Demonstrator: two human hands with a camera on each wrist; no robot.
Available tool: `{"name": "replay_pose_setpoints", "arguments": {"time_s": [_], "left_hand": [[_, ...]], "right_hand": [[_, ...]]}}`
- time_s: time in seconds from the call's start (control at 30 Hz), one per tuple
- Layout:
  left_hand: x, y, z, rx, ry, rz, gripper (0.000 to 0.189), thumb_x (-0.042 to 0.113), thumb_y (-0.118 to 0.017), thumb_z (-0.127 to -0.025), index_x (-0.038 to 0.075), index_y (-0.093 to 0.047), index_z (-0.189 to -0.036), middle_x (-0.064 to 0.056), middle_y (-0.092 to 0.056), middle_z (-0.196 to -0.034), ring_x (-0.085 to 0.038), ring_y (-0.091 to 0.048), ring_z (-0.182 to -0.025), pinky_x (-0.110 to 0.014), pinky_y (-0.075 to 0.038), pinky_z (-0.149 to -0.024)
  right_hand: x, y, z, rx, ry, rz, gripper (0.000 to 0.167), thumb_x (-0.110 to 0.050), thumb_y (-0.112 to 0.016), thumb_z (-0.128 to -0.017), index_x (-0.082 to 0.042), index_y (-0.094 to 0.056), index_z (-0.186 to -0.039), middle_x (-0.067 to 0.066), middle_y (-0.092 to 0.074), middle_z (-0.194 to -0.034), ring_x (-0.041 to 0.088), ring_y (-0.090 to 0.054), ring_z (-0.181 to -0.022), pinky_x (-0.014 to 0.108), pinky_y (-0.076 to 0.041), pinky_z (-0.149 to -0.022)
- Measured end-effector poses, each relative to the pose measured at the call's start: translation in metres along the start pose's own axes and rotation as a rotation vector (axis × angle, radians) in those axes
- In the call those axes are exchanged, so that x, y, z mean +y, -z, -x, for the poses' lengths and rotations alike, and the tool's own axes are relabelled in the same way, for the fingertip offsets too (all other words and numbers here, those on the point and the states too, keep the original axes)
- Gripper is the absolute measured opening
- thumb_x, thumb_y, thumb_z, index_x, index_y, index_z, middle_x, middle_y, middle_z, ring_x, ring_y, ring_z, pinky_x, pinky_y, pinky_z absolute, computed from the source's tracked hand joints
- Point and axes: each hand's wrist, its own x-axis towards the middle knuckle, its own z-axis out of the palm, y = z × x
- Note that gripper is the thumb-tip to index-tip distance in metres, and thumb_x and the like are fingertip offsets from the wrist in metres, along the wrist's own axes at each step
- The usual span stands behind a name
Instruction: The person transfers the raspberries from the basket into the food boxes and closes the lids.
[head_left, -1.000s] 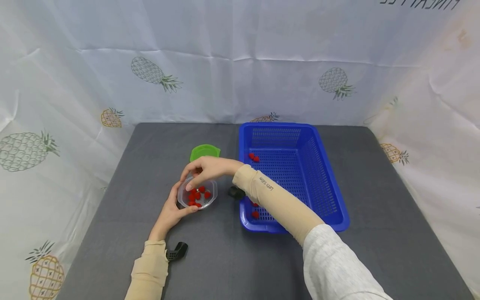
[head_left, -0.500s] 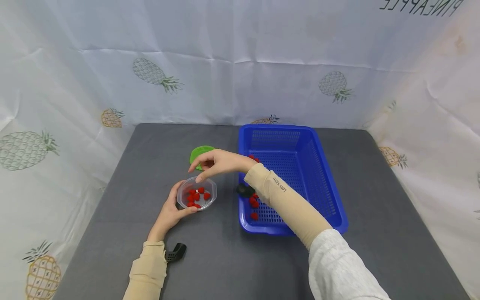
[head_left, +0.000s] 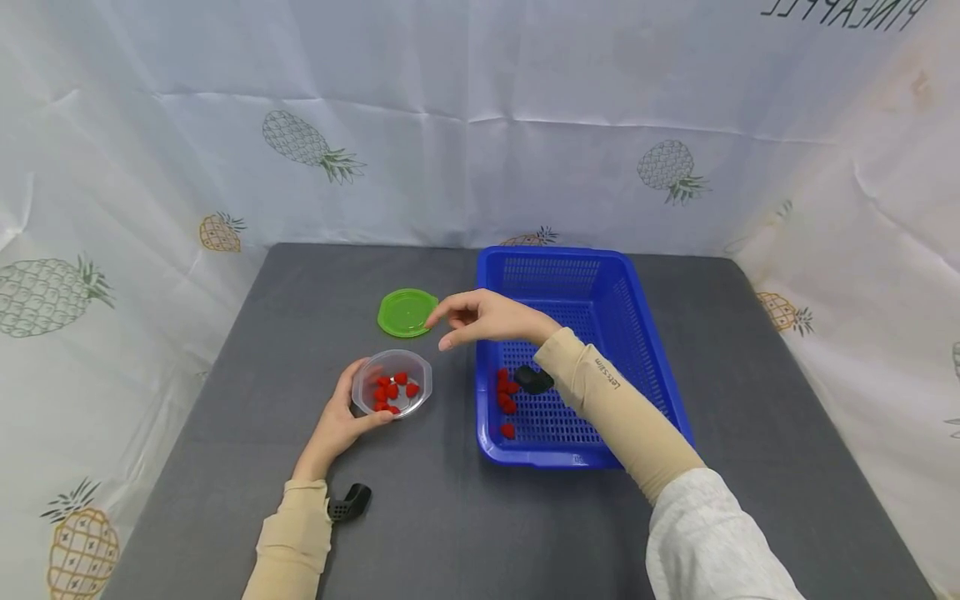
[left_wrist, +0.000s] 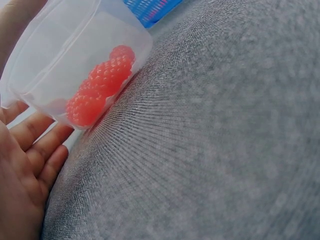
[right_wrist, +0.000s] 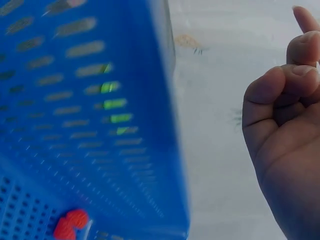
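Note:
My left hand [head_left: 335, 429] holds a clear plastic container [head_left: 416, 402], thumb at its near side and fingers round the left. Several red raspberries [head_left: 392, 391] lie in it; the left wrist view shows more raspberries [left_wrist: 102, 82] through its wall. My right hand [head_left: 498, 319] is raised above the left rim of the blue basket [head_left: 525, 460], fingers loosely bent, holding nothing. Behind the container, a green lid [head_left: 405, 314] lies flat on the table, near my right fingertips. Inside the basket, several raspberries [head_left: 507, 405] sit along the left side.
A grey cloth [head_left: 450, 517] covers the table. White curtains with a pineapple print [head_left: 465, 183] stand behind and along both sides. The basket's slotted wall [right_wrist: 100, 125] rises beside my right hand in the right wrist view.
My right hand has moved from over the container to the right, up to the basket's rim, uncovering the green lid. My left hand has stayed on the container.

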Motion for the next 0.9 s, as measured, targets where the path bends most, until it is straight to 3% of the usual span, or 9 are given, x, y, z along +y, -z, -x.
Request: {"name": "replay_pose_setpoints", "arguments": {"time_s": [0.43, 0.67, 0.9], "left_hand": [[-0.005, 0.001, -0.003, -0.002, -0.024, 0.015, 0.087, 0.009, -0.075, -0.075, 0.003, -0.022, -0.143, -0.022, -0.03, -0.146, -0.037, -0.025, -0.136, -0.063, -0.017, -0.11], [-0.034, -0.001, -0.012, 0.005, -0.051, 0.024, 0.089, 0.013, -0.078, -0.073, 0.013, -0.024, -0.144, -0.015, -0.036, -0.145, -0.03, -0.028, -0.136, -0.061, -0.018, -0.111], [-0.006, 0.001, -0.003, -0.002, -0.034, 0.001, 0.085, 0.009, -0.075, -0.075, 0.003, -0.023, -0.142, -0.023, -0.035, -0.144, -0.037, -0.027, -0.134, -0.063, -0.019, -0.109]], "right_hand": [[0.02, 0.016, 0.025, 0.076, -0.08, -0.019, 0.03, -0.022, -0.072, -0.082, -0.019, -0.066, -0.111, 0.001, -0.045, -0.07, 0.012, -0.035, -0.058, 0.024, -0.036, -0.06], [0.04, 0.02, 0.042, 0.062, -0.159, -0.012, 0.032, -0.024, -0.072, -0.081, -0.015, -0.066, -0.111, 0.0, -0.044, -0.069, 0.011, -0.035, -0.058, 0.023, -0.037, -0.061], [0.059, 0.024, 0.055, 0.067, -0.223, -0.029, 0.033, -0.025, -0.07, -0.083, -0.012, -0.064, -0.113, -0.001, -0.046, -0.069, 0.011, -0.037, -0.059, 0.035, -0.039, -0.065]]}}
